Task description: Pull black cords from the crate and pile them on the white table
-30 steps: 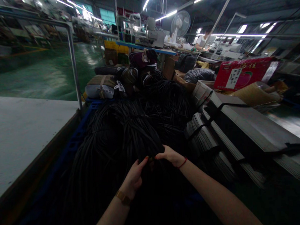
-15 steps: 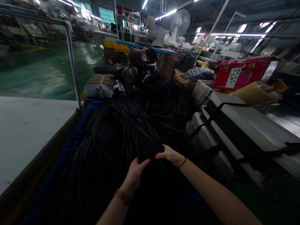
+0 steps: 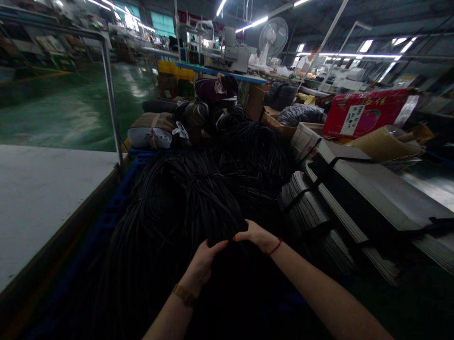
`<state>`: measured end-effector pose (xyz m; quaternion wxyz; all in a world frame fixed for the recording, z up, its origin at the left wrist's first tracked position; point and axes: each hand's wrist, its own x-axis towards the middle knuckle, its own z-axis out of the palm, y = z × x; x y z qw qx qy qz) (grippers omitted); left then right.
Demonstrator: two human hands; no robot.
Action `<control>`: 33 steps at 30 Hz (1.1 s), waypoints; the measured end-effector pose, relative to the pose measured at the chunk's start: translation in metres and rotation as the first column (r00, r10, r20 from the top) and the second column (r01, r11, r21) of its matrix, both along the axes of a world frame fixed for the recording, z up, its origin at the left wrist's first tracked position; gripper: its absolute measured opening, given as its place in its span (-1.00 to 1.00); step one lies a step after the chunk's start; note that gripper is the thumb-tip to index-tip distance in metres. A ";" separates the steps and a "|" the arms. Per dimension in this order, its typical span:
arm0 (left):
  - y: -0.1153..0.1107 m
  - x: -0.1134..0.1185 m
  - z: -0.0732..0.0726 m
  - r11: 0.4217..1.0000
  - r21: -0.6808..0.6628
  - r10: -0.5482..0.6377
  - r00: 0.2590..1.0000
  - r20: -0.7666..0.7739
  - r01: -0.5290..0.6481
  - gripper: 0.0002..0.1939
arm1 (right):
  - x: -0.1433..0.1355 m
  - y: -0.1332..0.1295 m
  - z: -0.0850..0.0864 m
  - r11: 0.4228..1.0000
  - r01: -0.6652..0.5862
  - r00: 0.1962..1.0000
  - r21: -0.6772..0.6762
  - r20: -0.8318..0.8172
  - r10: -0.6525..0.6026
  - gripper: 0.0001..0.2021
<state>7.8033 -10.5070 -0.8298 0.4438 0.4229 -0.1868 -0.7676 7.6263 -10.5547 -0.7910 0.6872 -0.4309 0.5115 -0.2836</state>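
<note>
A large heap of long black strips (image 3: 211, 189), tied in bundles, lies in front of me. My left hand (image 3: 204, 261), with a gold-coloured watch (image 3: 184, 294) at the wrist, is closed on the near end of one bundle, thumb on top. Just right of it, my right hand (image 3: 259, 236), wearing a red cord bracelet (image 3: 275, 246), grips the same bundle. The two thumbs almost meet. Under the bundle the other fingers are mostly hidden, and the dark area below my hands shows no detail.
On the right lie strapped stacks of grey-white boards (image 3: 392, 182) beside a red box (image 3: 367, 113). A blue pallet (image 3: 116, 200) shows under the heap, next to a white-topped cart (image 3: 41, 197) with a metal rail. Cloth rolls (image 3: 153, 129) lie behind, near sewing machines (image 3: 234, 52) and a person (image 3: 305, 63).
Both hands stay on the black strips in nearly the same place. Only a very slight shift of the view is visible.
</note>
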 end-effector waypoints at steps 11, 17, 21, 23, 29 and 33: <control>0.002 0.001 -0.011 1.000 0.003 0.020 0.999 -0.025 -0.020 -0.58 | 0.019 0.011 0.005 0.994 -0.098 0.995 -0.042 0.001 0.098 -0.42; 0.001 0.002 -0.005 0.997 0.053 0.050 0.999 -0.015 -0.049 -0.55 | 0.022 0.008 0.000 0.990 -0.109 0.992 -0.085 -0.074 0.102 -0.37; 0.000 0.002 0.005 0.995 0.097 0.043 0.998 -0.040 -0.039 -0.62 | 0.016 0.005 -0.002 0.992 -0.085 0.992 -0.090 -0.096 0.077 -0.44; -0.001 0.002 0.007 0.991 0.127 0.057 0.997 -0.059 -0.049 -0.71 | 0.012 0.004 -0.002 0.995 -0.075 0.994 -0.067 -0.082 0.069 -0.48; -0.004 0.003 0.009 0.976 0.205 0.083 0.995 -0.058 -0.070 -0.93 | 0.004 0.000 0.002 0.999 -0.045 0.995 -0.010 -0.091 0.044 -0.50; -0.005 0.004 0.012 0.980 0.186 0.078 0.995 -0.062 -0.065 -0.93 | 0.003 -0.001 0.003 1.000 -0.028 0.993 -0.005 -0.112 0.027 -0.49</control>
